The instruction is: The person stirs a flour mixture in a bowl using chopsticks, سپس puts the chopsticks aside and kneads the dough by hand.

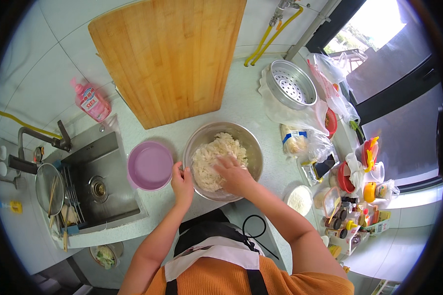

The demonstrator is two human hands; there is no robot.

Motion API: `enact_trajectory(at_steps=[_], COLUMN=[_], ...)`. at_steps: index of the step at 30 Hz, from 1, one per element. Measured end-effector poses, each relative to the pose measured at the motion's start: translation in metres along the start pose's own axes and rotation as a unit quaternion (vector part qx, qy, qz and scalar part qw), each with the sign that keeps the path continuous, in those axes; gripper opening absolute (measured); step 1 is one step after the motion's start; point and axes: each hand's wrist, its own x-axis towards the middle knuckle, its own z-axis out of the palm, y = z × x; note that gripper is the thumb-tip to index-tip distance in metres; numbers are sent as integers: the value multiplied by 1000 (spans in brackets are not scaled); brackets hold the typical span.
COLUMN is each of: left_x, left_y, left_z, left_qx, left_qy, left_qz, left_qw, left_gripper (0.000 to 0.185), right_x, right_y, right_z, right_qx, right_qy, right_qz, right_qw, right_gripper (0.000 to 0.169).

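Note:
A shaggy, pale mass of flour dough (206, 162) fills much of a round stainless steel bowl (254, 158) on the counter. My left hand (182, 186) holds the bowl's left rim, with the thumb at the edge. Over the dough, my right hand (234, 175) reaches in from the right with its fingers spread and touching it; motion blurs the fingertips. Just left of my left hand stands a purple plastic basin (150, 166). A small bowl of white flour (299, 200) sits to the right, near my right forearm.
A large wooden cutting board (170, 62) leans against the wall behind the bowl. To the left is a steel sink (114, 173) with a strainer (50, 188) at its far side. A perforated steamer pot (291, 84), bags and several seasoning jars (337, 223) line the right side.

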Motion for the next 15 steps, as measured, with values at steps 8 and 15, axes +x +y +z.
enact_trajectory(at_steps=[8, 15], left_x=[47, 49], left_y=[0, -4], left_z=[7, 16], left_qx=[70, 65], left_qy=[-9, 5], left_qz=[128, 115], left_qw=[989, 991], left_gripper=[26, 26], right_x=[37, 58], right_y=[68, 8], right_z=[50, 6], right_qx=[573, 185], right_qy=[200, 169], right_qz=[288, 238], right_qw=[741, 938], right_gripper=[58, 68])
